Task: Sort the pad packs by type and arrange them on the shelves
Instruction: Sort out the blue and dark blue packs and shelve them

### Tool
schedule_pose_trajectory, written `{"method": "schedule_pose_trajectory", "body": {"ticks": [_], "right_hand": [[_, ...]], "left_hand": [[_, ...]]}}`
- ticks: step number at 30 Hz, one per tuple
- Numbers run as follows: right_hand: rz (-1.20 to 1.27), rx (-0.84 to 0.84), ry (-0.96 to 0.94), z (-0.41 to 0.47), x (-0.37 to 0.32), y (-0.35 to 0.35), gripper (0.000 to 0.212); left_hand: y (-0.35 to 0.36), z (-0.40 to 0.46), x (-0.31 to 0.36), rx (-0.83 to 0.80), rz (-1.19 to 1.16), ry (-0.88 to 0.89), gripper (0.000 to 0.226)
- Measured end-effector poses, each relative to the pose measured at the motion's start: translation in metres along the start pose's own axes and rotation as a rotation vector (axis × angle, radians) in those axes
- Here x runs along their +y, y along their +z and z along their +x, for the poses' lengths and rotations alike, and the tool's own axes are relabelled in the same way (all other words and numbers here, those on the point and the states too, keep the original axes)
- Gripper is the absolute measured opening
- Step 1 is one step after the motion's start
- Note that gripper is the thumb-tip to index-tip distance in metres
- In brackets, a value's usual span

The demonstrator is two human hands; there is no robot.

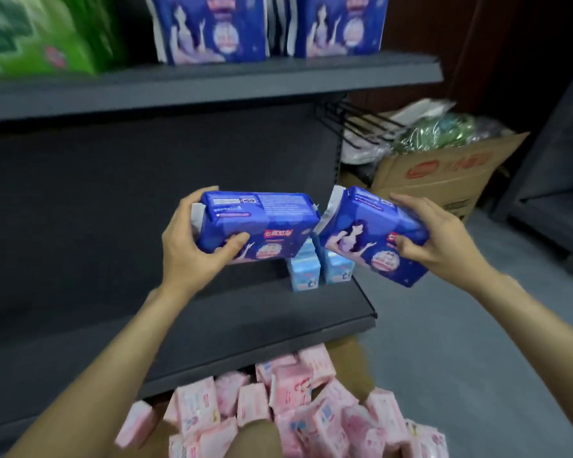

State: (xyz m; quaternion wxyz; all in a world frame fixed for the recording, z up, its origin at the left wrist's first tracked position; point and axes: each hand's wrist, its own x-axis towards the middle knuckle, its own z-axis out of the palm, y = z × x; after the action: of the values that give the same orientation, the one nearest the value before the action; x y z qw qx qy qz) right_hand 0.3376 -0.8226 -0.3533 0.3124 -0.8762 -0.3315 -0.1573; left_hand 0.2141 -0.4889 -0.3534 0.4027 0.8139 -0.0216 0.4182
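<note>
My left hand (196,239) grips a dark blue pad pack (265,219) by its left end, above the middle shelf (212,319). My right hand (434,236) grips a second dark blue pad pack (361,233), tilted, just off the shelf's right end. The two packs almost touch. Behind them two small light blue packs (318,269) stand on the middle shelf near its right edge. Two more dark blue packs (212,28) (338,24) stand on the upper shelf (245,81), with a green pack (37,38) to their left. Several pink packs (298,411) lie heaped below.
The pink packs lie in a brown cardboard box (344,352) on the grey floor in front of the shelf. An open cardboard box (444,173) with wrapped goods stands at the right, behind black wire hooks (354,123). Another dark shelf unit (549,193) is at the far right.
</note>
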Motion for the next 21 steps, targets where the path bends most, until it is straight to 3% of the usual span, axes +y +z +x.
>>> {"method": "schedule_pose_trajectory", "body": {"ticks": [4,11,14,17,21], "right_hand": [[-0.020,0.044,-0.097,0.029,-0.008,-0.039,0.087],[-0.200,0.321,-0.451,0.093,-0.028,-0.087,0.058],[-0.362,0.475,-0.533,0.132,-0.035,-0.106,0.055],[-0.452,0.505,-0.562,0.175,-0.038,-0.115,0.054],[-0.532,0.468,-0.560,0.223,-0.034,-0.109,0.051]], "left_hand": [[0.010,0.052,0.026,0.072,-0.075,0.061,0.056],[0.001,0.154,0.063,0.269,-0.084,0.129,0.063],[0.002,0.202,0.063,0.220,0.060,0.053,0.060],[0.009,0.233,0.049,0.209,0.149,-0.080,0.055],[0.019,0.240,0.038,0.302,0.412,-0.005,0.062]]}}
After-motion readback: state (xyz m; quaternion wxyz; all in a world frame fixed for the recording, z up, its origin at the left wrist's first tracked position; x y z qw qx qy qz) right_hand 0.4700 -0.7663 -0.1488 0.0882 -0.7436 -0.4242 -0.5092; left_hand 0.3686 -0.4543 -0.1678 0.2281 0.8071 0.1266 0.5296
